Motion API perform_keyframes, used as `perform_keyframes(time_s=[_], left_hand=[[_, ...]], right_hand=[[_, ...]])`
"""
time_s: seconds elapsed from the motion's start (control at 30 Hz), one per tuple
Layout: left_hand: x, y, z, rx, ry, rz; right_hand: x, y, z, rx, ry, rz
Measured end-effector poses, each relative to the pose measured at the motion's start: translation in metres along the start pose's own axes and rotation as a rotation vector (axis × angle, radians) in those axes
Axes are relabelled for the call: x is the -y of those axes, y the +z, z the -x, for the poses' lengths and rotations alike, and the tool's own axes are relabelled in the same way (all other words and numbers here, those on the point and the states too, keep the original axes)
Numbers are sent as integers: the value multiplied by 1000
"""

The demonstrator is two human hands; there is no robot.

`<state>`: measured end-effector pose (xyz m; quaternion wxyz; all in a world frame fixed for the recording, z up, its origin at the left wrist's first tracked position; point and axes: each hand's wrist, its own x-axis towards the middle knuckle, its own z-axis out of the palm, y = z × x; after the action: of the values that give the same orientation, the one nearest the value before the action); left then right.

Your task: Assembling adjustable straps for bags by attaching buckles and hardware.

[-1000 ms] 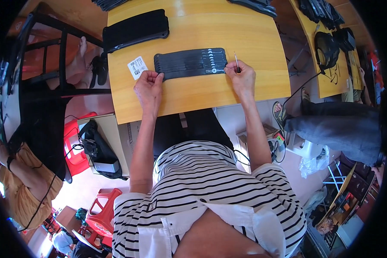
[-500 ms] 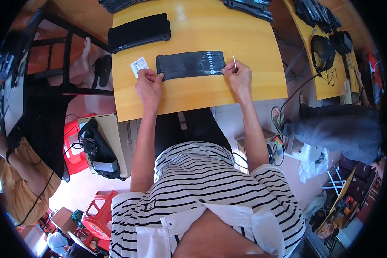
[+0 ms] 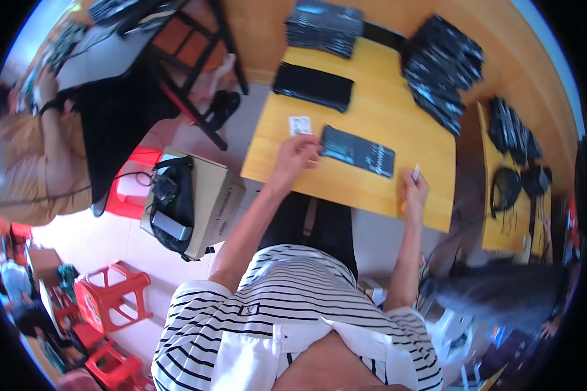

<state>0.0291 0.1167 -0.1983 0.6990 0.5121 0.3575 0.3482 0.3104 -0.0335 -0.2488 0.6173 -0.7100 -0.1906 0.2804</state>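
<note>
A flat black plastic packet (image 3: 357,151) with white printed marks at its right end lies on the wooden table. At its left end is my left hand (image 3: 296,160), fingertips by the packet's edge and thumb a little apart from them; whether they touch the packet is blurred. Just beyond those fingers lies a small white printed card (image 3: 300,125). To the right of the packet, clear of it, my right hand (image 3: 414,190) is closed round a slim tool (image 3: 416,172) with a pale tip pointing up; its kind does not show.
Farther up the table (image 3: 388,78) rest a black wrapped bundle (image 3: 313,86), a stack of black packets (image 3: 324,27) and a larger heap (image 3: 442,58). A cardboard box (image 3: 215,212) stands at left. A seated person (image 3: 42,150) is at far left, red stools (image 3: 113,296) below.
My head view has turned, so the table sits farther right and tilted. My right hand has come off the packet's right end with the tool. My left hand stays by the left end.
</note>
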Motion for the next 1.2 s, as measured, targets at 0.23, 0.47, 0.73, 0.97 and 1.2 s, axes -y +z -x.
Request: perform_keyframes(time_s=[0.23, 0.47, 0.73, 0.97, 1.2], left_hand=[[-182, 82, 121, 1378, -170, 706], [-195, 130, 164, 1260, 428, 993], [-201, 104, 117, 1316, -189, 1387], [-152, 33, 41, 1223, 203, 882], [-36, -167, 12, -336, 165, 750]], right_hand=[[37, 13, -43, 126, -200, 304], [31, 41, -159, 210, -440, 762], [30, 96, -169, 94, -951, 1084], [33, 113, -157, 67, -907, 1283], [37, 116, -156, 96, -947, 1262]])
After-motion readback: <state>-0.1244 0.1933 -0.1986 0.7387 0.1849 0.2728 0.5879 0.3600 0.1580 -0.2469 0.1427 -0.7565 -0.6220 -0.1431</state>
